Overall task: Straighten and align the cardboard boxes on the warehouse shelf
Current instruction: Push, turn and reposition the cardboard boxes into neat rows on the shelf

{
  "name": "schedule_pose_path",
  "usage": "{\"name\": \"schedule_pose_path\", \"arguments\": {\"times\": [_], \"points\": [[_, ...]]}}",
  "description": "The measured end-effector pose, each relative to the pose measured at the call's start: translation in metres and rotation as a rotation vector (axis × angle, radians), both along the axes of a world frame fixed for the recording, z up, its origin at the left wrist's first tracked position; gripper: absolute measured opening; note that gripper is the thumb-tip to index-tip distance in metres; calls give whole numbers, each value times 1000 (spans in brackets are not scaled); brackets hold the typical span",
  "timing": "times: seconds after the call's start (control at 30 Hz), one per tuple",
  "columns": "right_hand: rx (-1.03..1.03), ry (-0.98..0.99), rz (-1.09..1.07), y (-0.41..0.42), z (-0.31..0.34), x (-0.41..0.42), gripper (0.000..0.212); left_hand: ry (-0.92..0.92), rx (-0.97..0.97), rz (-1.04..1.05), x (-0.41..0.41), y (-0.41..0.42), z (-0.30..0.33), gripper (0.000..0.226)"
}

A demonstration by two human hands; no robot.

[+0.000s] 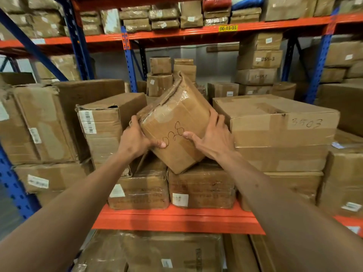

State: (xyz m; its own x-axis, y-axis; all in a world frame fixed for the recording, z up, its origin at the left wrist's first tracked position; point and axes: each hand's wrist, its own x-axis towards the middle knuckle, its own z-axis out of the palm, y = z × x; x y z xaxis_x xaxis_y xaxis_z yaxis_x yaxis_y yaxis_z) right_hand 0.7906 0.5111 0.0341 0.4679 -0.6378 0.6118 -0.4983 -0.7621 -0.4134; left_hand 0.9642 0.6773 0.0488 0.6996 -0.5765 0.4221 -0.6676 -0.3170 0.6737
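Fingers spread wide, both hands clamp the tilted box (174, 124): left hand (135, 139) on its left edge, right hand (213, 138) on its right, thumbs across the front.

The orange shelf (176, 218) carries two taped cardboard boxes (139, 190) (202, 187) side by side at its front edge, touching.

A yellow rectangular location label (228, 28) reading 00-03-01 sits on the far upper beam, while red (216, 2) and blue plastic-wrapped bundles (246, 1) lie above it, beside each other.
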Motion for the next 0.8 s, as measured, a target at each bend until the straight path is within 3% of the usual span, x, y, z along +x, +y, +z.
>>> {"name": "schedule_pose_path", "arguments": {"times": [0.27,0.37,0.5,0.67,0.8], "points": [[170,42,-108,11,-47,-28,114,-253,193,-106,-23,-25,30,125],[64,22,-121,13,-34,-31,121,-252,236,-133,-21,-30,36,128],[-302,58,-64,14,-3,-28,137,-202,274,-221,-14,-31,43,140],[-269,329,-205,0,20,-20,139,-206,312,-279,-13,-48,48,134],[-380,358,-298,-10,18,-18,129,-185,318,-268,-13,-62,47,129]]}}
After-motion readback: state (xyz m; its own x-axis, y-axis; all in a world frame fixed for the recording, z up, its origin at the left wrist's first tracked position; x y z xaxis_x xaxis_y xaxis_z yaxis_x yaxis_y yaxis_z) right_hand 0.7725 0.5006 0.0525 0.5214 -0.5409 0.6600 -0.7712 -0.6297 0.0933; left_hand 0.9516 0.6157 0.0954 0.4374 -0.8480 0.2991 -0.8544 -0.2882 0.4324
